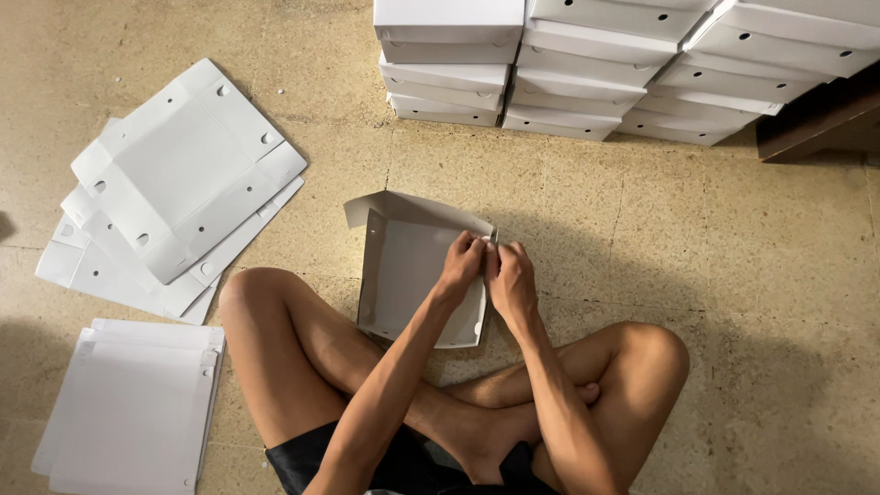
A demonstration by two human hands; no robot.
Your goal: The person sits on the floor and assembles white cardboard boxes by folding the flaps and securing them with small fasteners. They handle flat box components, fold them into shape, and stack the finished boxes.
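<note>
Head view: looks straight down on a person sitting cross-legged on a speckled tan floor (642, 229).
Half-folded box: a white cardboard box (412, 275) lies on the floor just in front of the crossed legs, its base flat, its left wall raised, and a loose flap sticking out at the upper left corner.
Left hand: the left hand (461, 264) reaches over the box to its upper right corner, fingers curled and pinched onto the cardboard edge there.
Right hand: the right hand (511, 278) sits just beside the left, touching it, fingers closed on the same corner of the right wall.
Grip: both hands are clamped on the box's right wall near its top end; the fingertips themselves are partly hidden by the knuckles.
Flat blanks, upper left: a fanned pile of unfolded white box blanks (174, 174) with punched round holes lies well apart from the box, to the person's left.
Flat blanks, lower left: a second, neater stack of flat white sheets (128, 408) lies beside the left knee.
Finished boxes: stacked white lidded boxes (587, 64) with small round holes stand in several columns at the top of the view.
Dark object: a brown edge (816, 119) shows at the right end of the stacks; what it is cannot be told.
</note>
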